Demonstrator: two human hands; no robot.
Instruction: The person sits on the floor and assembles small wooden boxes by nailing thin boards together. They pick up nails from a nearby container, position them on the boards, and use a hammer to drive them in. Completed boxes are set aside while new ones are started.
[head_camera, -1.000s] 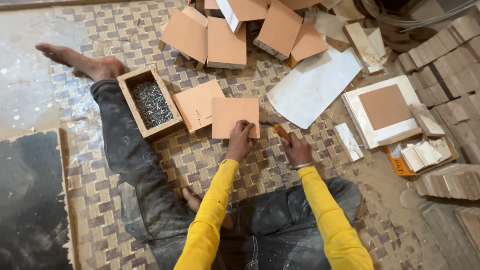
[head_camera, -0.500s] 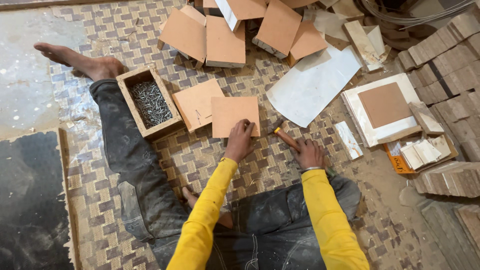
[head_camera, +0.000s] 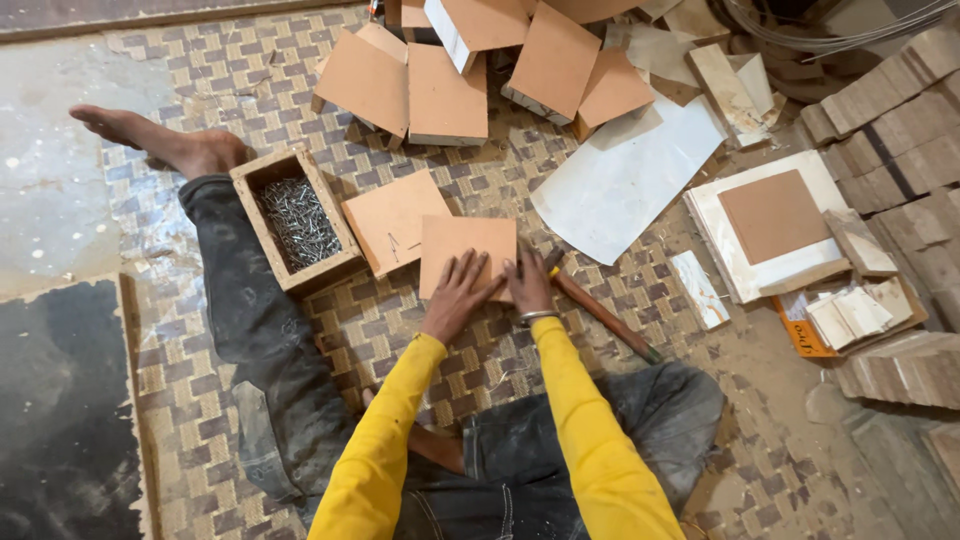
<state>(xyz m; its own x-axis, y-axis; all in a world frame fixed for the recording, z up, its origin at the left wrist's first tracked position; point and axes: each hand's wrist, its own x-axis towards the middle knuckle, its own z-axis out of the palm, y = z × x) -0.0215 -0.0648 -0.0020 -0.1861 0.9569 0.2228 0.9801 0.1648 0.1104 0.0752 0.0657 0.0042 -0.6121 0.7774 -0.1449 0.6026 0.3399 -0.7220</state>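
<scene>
Both hands flat on a square brown board (head_camera: 462, 250) lying on the woven checkered mat (head_camera: 200, 400). Fingers of the left hand (head_camera: 460, 292) spread loose across the board's lower middle, gripping nothing. Right hand (head_camera: 527, 283) w/ fingers extended on the board's lower right corner, pressing rather than grasping; metal bangle at the wrist. The board sits directly under the fingertips, its near edge running beneath both palms, its far edge well past the fingers.

Just right of the right hand, a hammer (head_camera: 600, 312) w/ wooden handle lies on the mat, slanting down toward the right knee, not held. Left of the board, a second brown board (head_camera: 390, 222) slips partly under it. Beyond that, touching its edge, an open wooden box of nails (head_camera: 295, 218) rests against the outstretched left leg, bare foot (head_camera: 165, 140) farther out. Top of view: loose pile of boards (head_camera: 450, 70). To the right, a white sheet (head_camera: 625, 175), then a white panel w/ a brown square on it (head_camera: 770, 222), & stacked wood strips (head_camera: 890, 110) at the edge.
</scene>
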